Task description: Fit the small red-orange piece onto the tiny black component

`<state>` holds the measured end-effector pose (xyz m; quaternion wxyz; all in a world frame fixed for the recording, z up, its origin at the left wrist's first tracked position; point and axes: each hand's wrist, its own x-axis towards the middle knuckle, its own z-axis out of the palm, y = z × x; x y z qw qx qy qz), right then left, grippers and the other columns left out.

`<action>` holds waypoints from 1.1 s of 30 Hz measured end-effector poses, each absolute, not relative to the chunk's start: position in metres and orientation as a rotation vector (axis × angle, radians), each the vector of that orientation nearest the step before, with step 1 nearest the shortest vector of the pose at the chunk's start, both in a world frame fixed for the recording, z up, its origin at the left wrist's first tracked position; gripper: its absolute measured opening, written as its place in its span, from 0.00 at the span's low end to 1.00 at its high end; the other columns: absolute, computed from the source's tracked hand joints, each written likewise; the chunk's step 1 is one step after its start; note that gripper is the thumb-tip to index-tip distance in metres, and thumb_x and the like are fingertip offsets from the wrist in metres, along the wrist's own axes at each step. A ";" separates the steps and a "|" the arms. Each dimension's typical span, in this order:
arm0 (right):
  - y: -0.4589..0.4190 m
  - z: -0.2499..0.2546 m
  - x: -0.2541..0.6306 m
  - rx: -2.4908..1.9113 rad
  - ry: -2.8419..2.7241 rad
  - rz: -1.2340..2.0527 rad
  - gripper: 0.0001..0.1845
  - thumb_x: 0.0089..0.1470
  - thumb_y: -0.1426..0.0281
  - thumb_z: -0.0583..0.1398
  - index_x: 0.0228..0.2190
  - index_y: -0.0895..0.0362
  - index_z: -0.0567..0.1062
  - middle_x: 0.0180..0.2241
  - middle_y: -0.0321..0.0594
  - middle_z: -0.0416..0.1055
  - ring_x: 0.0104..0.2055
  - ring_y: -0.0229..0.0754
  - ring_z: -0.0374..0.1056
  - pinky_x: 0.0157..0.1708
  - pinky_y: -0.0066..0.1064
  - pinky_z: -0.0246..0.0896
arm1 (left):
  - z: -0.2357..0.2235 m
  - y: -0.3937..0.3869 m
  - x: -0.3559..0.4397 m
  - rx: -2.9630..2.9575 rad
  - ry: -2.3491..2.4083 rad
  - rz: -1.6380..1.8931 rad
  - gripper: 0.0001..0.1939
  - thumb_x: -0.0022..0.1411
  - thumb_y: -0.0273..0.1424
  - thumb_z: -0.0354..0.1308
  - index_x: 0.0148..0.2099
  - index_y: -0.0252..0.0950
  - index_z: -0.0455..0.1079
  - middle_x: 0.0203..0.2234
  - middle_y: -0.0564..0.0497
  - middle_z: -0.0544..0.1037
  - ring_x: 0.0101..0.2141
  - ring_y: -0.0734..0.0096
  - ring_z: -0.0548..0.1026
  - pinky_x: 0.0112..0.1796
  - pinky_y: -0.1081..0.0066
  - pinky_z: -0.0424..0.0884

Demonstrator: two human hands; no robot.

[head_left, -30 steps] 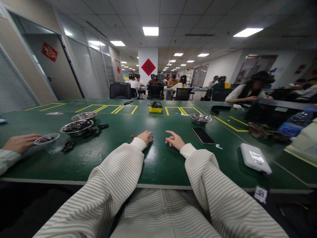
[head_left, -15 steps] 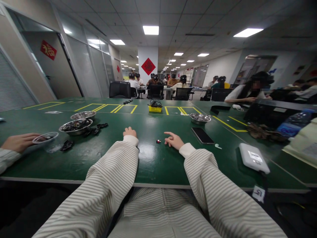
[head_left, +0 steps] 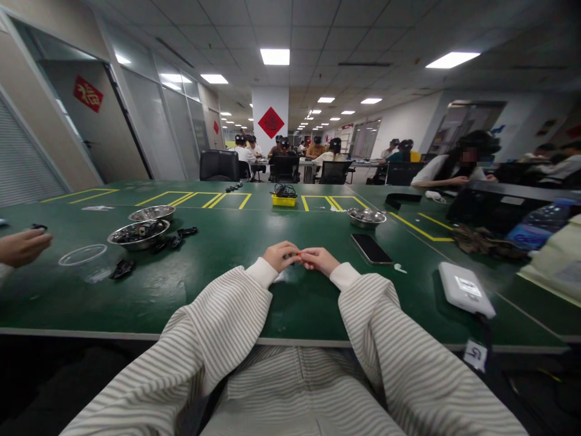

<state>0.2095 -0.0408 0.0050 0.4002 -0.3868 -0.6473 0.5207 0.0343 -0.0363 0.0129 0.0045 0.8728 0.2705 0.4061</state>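
Observation:
My left hand [head_left: 280, 255] and my right hand [head_left: 320, 260] meet at the middle of the green table [head_left: 218, 284], fingertips together. Between them they pinch a small orange-red part [head_left: 298, 257]; it is too small to name further. Both hands' fingers are curled closed around it. Both arms wear striped sleeves.
A steel bowl of dark parts [head_left: 138, 233] and a second bowl [head_left: 152, 212] stand at left, with a clear lid [head_left: 82, 254] and black clips nearby. A co-worker's hand [head_left: 22, 247] is at the far left. A phone [head_left: 371, 248], a bowl [head_left: 367, 217], a white device [head_left: 466, 288] lie right.
My left hand reached out left, then came back to join the right hand on the small red part. The co-worker's hand lifted off the clear lid.

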 end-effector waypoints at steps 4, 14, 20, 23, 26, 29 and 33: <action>-0.042 0.008 0.210 -0.900 -1.557 1.425 0.18 0.34 0.61 0.62 0.27 0.62 0.71 0.16 0.32 0.64 0.17 0.28 0.56 0.17 0.22 0.51 | 0.013 -0.043 0.040 2.729 0.654 1.484 0.11 0.54 0.35 0.51 0.34 0.35 0.70 0.31 0.50 0.71 0.30 0.79 0.70 0.33 0.77 0.68; -0.046 0.011 0.211 -0.865 -1.577 1.525 0.18 0.32 0.61 0.63 0.24 0.63 0.71 0.17 0.34 0.64 0.16 0.28 0.55 0.16 0.22 0.49 | 0.008 -0.041 0.036 2.859 0.791 1.320 0.14 0.56 0.38 0.48 0.38 0.37 0.69 0.32 0.50 0.69 0.31 0.79 0.69 0.34 0.77 0.67; -0.039 0.008 0.214 -0.988 -1.612 1.411 0.14 0.36 0.63 0.61 0.24 0.62 0.71 0.17 0.33 0.66 0.14 0.26 0.53 0.12 0.19 0.44 | 0.012 -0.037 0.033 2.924 0.913 1.081 0.20 0.51 0.41 0.52 0.44 0.36 0.65 0.39 0.47 0.66 0.38 0.71 0.66 0.40 0.72 0.64; -0.036 0.007 0.216 -1.082 -1.657 1.337 0.11 0.36 0.67 0.61 0.24 0.63 0.72 0.18 0.34 0.68 0.14 0.26 0.53 0.11 0.19 0.44 | 0.007 -0.031 0.033 2.969 1.091 0.767 0.19 0.48 0.37 0.55 0.43 0.34 0.66 0.37 0.46 0.68 0.38 0.67 0.65 0.41 0.67 0.63; -0.037 0.009 0.216 -1.166 -1.704 1.281 0.08 0.37 0.70 0.61 0.23 0.63 0.73 0.17 0.35 0.68 0.13 0.26 0.54 0.11 0.19 0.46 | 0.002 -0.026 0.034 2.922 1.207 0.575 0.12 0.50 0.29 0.53 0.39 0.35 0.68 0.33 0.47 0.70 0.35 0.68 0.66 0.39 0.68 0.64; -0.038 0.010 0.215 -1.226 -1.720 1.233 0.05 0.38 0.71 0.60 0.21 0.62 0.73 0.17 0.35 0.68 0.13 0.26 0.54 0.11 0.19 0.46 | 0.000 -0.024 0.036 2.898 1.218 0.582 0.10 0.51 0.26 0.51 0.37 0.35 0.69 0.31 0.48 0.71 0.33 0.69 0.66 0.37 0.69 0.64; -0.039 0.010 0.214 -1.268 -1.722 1.192 0.04 0.39 0.73 0.59 0.20 0.62 0.72 0.16 0.34 0.67 0.12 0.26 0.53 0.10 0.19 0.46 | 0.001 -0.026 0.037 2.883 1.198 0.650 0.13 0.51 0.25 0.50 0.41 0.33 0.66 0.31 0.49 0.70 0.33 0.71 0.66 0.38 0.71 0.64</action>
